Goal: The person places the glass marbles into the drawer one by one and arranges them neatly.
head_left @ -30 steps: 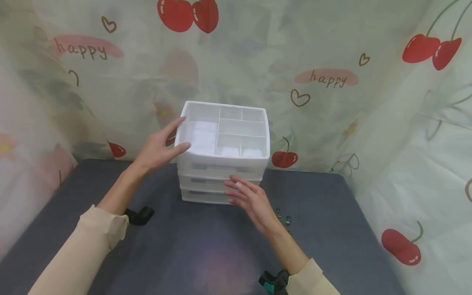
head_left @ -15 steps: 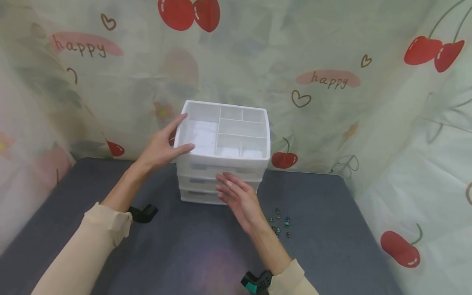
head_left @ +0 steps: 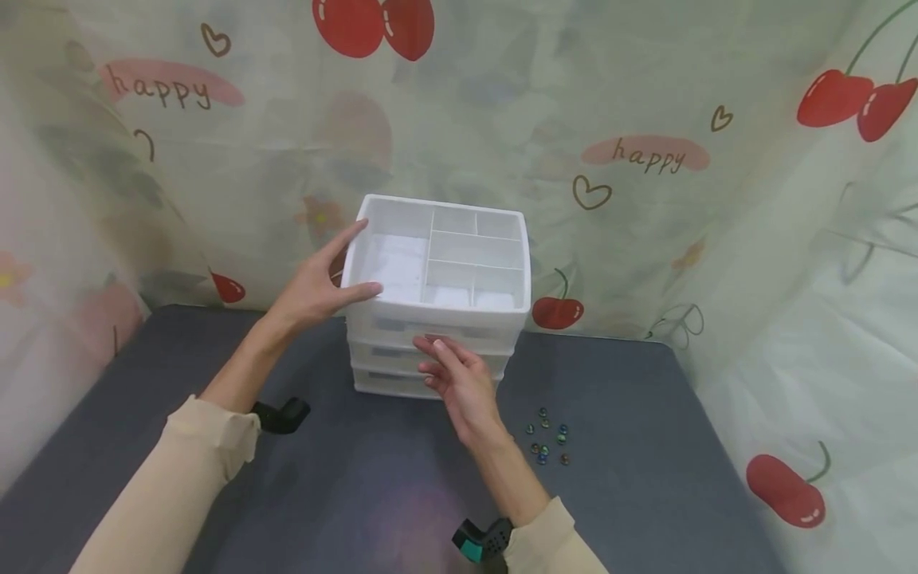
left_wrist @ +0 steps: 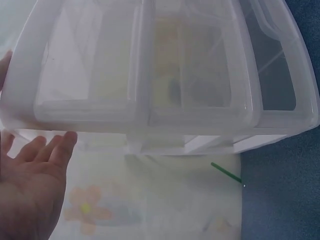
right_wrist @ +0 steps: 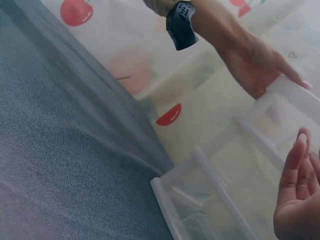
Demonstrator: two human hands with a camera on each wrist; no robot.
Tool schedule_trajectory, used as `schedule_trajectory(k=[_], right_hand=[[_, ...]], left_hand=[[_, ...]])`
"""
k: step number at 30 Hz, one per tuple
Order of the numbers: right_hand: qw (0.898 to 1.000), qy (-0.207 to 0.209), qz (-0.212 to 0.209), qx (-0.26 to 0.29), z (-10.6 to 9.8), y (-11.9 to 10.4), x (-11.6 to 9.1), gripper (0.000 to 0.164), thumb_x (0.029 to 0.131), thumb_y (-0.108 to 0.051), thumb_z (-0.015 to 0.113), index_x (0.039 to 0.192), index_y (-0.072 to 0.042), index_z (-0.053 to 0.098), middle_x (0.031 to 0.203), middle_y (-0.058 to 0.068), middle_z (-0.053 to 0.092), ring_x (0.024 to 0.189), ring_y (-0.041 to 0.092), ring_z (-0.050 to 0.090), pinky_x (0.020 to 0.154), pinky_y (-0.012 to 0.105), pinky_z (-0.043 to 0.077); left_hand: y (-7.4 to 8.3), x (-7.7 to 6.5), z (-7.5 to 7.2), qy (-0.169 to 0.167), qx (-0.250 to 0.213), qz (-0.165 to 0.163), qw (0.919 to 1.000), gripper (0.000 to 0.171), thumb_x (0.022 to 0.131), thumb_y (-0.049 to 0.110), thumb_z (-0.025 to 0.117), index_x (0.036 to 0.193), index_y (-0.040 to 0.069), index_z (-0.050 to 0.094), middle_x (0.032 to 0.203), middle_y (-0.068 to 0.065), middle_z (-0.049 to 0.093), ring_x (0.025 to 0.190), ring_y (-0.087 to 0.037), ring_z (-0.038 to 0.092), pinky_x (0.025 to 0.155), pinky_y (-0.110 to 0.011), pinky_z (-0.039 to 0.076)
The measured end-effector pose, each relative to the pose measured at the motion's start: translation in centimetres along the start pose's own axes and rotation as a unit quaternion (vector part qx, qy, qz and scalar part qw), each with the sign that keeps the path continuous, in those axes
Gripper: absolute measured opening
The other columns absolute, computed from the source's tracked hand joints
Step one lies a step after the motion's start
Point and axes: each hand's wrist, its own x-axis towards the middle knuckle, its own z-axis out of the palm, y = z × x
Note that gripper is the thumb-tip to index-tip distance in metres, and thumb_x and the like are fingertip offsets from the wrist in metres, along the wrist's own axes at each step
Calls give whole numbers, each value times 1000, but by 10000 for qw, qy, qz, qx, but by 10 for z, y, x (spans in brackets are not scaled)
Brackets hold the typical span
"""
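Observation:
A white plastic drawer organizer (head_left: 439, 309) stands at the back of the table, with a divided open top and three see-through drawers (left_wrist: 197, 60) below. My left hand (head_left: 310, 288) holds its upper left side, the thumb over the front rim and the fingers along the side. In the left wrist view, fingertips (left_wrist: 65, 145) touch the side wall. My right hand (head_left: 462, 391) hovers before the front, fingers loosely bent, fingertips near the top and middle drawers. The right wrist view has that hand (right_wrist: 300, 195) overlapping the drawer fronts, with nothing between thumb and fingers.
Several small dark glass marbles (head_left: 543, 452) lie scattered on the dark grey table (head_left: 617, 494), right of my right forearm. A cherry-patterned curtain (head_left: 495, 96) hangs behind the table and along both sides. Black wrist cameras (head_left: 283, 416) sit on both wrists.
My right hand has moved left across the drawer fronts, its fingers drawing closer together, and more marbles have come into view. My left hand stays on the organizer, which stands in place.

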Motion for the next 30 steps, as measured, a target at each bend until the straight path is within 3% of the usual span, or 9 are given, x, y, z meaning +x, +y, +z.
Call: schedule_trajectory(k=[11, 17, 24, 30], right_hand=[[9961, 668, -488, -299, 6, 9, 5, 37, 93, -29, 71, 110, 4, 71, 103, 14, 74, 76, 17, 73, 65, 27, 56], [9951, 703, -604, -337, 9, 13, 3, 37, 92, -28, 72, 107, 5, 72, 101, 16, 74, 75, 18, 73, 66, 29, 57], [9952, 685, -618, -319, 9, 16, -3, 36, 93, -27, 72, 107, 6, 72, 101, 17, 74, 73, 18, 73, 65, 30, 57], [9951, 697, -583, -388, 10, 16, -10, 36, 93, -26, 72, 107, 7, 71, 100, 17, 74, 75, 19, 73, 66, 31, 57]], left_hand=[[-1, 0, 2, 62, -84, 179, 9998, 85, 87, 10, 78, 156, 19, 31, 159, -10, 29, 142, -28, 35, 105, -52, 38], [-2, -1, 2, 89, -141, 131, 9998, 89, 86, 8, 78, 158, 20, 27, 161, -9, 25, 144, -28, 32, 107, -53, 36], [-3, 0, 0, -13, -258, 93, 9996, 92, 88, 8, 76, 160, 23, 22, 160, -13, 28, 139, -30, 37, 105, -52, 38], [0, 3, -4, -99, -51, -118, 9999, 94, 84, 15, 81, 159, 22, 24, 159, -12, 29, 140, -32, 38, 104, -53, 39]])
